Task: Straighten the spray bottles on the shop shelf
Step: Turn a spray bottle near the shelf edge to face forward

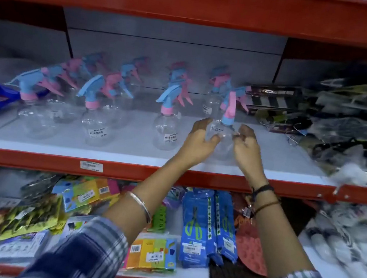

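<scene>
Both hands cup one clear spray bottle (223, 132) standing on the shelf (128, 154): the left hand (200, 139) curls loosely against its left side, the right hand (245, 143) against its right, fingers bent, not spread. More spray bottles (96, 112) stand left of the left hand.

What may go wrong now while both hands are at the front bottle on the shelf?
1. The clear bottle between the left hand and right hand stands near the shelf edge; it might tip off.
2. The left hand could knock the neighbouring bottle.
</scene>
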Tool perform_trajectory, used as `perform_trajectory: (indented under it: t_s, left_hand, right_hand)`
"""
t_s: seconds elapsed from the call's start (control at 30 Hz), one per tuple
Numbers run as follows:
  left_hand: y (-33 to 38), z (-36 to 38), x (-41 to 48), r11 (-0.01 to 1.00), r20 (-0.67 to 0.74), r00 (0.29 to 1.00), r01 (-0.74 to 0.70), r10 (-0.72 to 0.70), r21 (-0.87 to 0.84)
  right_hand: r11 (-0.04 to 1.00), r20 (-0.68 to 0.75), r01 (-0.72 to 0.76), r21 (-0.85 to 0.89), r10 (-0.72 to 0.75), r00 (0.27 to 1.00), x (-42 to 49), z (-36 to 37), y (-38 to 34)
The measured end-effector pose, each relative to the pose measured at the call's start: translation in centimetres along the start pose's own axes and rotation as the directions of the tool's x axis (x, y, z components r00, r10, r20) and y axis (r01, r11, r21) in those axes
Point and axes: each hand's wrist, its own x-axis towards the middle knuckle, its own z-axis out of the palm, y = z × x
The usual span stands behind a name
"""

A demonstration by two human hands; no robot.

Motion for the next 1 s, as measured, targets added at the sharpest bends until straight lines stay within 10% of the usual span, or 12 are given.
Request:
perform_trajectory:
  t_s: [0.17,0.8,1.0]
  left_hand:
    - [0.3,0.8,1.7,0.994,0.084,0.991,0.100,-0.103,0.048]
    - [1.6,1.0,-3.8,0.992,0.068,0.994,-0.089,0.083,0.085]
    - [-0.2,-0.7,-5.6,0.996,-0.216,0.973,-0.086,0.079,-0.022]
  right_hand:
    - [0.996,0.205,-0.087,-0.022,0.089,0.975,1.7,-0.4,0.4]
    - [0.995,0.130,0.002,0.098,-0.014,0.991,-4.2,-2.3,1.1]
    - [0.983,-0.347,0.164,0.079,-0.127,0.929,-8.2,-0.7,-0.2]
